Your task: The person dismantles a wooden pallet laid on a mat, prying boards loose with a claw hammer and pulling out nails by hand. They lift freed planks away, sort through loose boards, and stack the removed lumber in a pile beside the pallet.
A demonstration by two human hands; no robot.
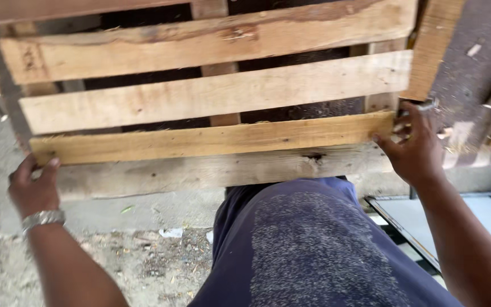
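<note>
your left hand at 8 o'clock and right hand at 3 o'clock, fingers curled round the pallet ends; it's lifted over your knee, slats on, not set down yet.

A slatted pallet stands across the far side of the view, its slats running left to right one above another. The left hand holds its lower left corner, the right hand its lower right edge. The person's knee sits in front of the lowest slat, above the floor. A flat panel lies at the lower right.
</note>
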